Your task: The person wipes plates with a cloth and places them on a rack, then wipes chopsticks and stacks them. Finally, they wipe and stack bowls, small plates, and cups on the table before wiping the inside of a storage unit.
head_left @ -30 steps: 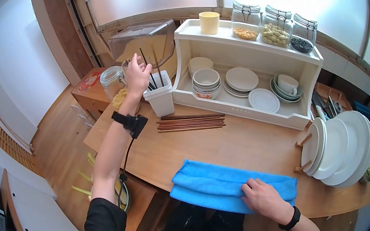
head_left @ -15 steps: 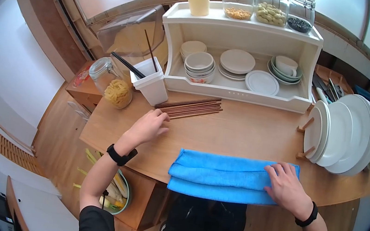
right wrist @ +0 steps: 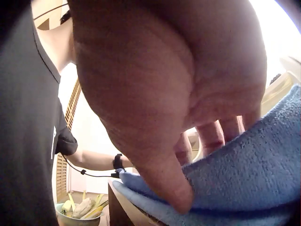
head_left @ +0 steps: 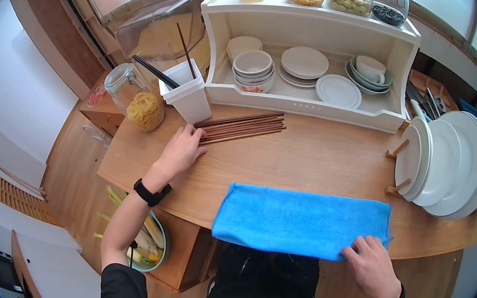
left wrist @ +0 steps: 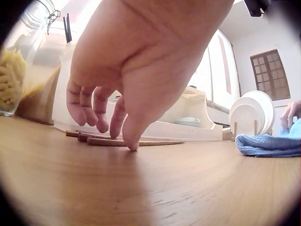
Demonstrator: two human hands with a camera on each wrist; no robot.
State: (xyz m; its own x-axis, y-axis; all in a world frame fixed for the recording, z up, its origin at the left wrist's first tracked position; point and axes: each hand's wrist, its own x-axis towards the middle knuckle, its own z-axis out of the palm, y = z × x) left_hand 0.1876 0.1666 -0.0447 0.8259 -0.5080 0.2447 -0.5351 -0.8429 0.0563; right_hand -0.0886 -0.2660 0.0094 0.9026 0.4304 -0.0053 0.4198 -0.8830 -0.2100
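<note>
Dark reddish-brown chopsticks (head_left: 241, 128) lie in a loose row on the wooden table. My left hand (head_left: 181, 150) is at their left ends; in the left wrist view the fingers of this hand (left wrist: 127, 80) bend loosely down over the sticks (left wrist: 136, 141), thumb tip on the tabletop. A folded blue cloth (head_left: 301, 220) lies along the table's front edge. At its right end, my right hand (head_left: 373, 266) pinches the cloth; the right wrist view shows the hand (right wrist: 160, 94) with its thumb before the cloth (right wrist: 244, 174) and fingers partly hidden behind.
Behind the chopsticks stand a white holder (head_left: 190, 102) with black and brown sticks and a pasta jar (head_left: 144, 106). A white shelf (head_left: 309, 111) holds bowls and plates at the back. Large plates (head_left: 454, 159) stand in a rack at the right. A vegetable basin (head_left: 159, 259) is below left.
My left hand has come down from the holder to the chopsticks' left ends. The cloth's top surface now looks smooth, without the earlier lengthwise folds; my right hand is at its lower right corner.
</note>
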